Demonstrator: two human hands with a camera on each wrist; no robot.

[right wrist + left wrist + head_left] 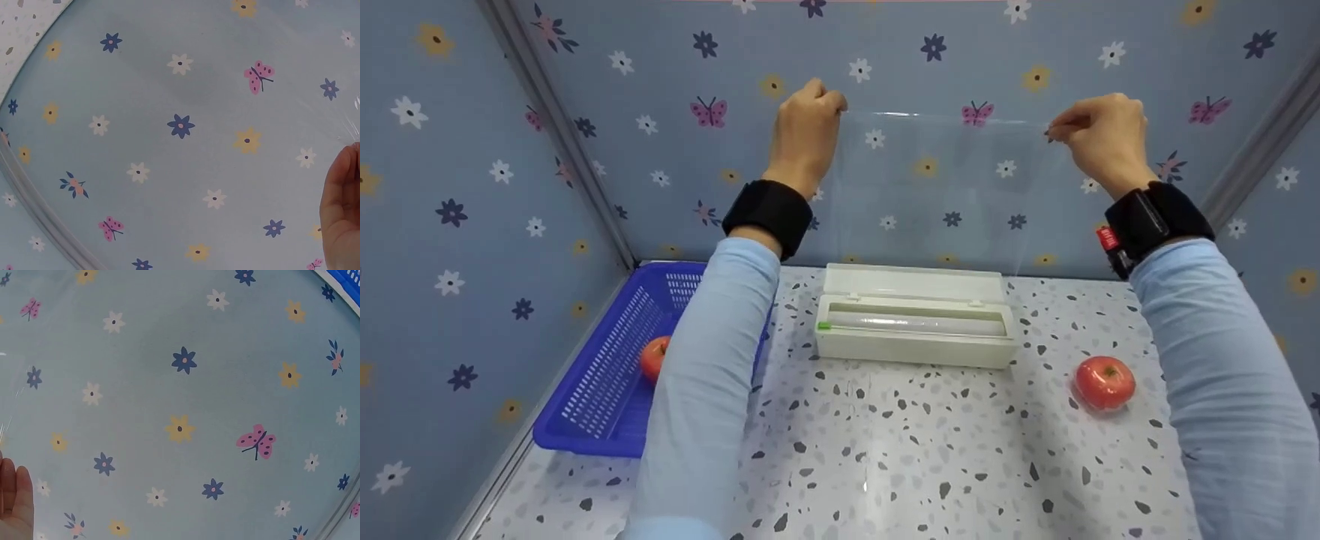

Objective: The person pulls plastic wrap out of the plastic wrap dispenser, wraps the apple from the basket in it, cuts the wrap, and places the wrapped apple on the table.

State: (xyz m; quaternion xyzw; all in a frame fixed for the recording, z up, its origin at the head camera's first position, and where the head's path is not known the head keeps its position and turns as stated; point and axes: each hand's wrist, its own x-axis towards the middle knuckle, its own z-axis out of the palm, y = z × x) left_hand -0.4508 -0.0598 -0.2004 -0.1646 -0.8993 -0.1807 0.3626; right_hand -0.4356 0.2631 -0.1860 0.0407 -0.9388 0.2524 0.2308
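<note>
A clear sheet of plastic wrap is stretched between both hands, raised in front of the patterned wall. My left hand pinches its upper left corner, and my right hand pinches the upper right one. In the right wrist view, creases in the film run to the fingertips of the right hand. The left wrist view catches only part of the left hand at its edge. Below the film, a white wrap dispenser stands on the table with its lid up and a roll inside.
A red apple sits on the speckled table, right of the dispenser. At the left, a blue basket holds another apple, partly covered by my left sleeve. Flowered walls enclose the back and sides.
</note>
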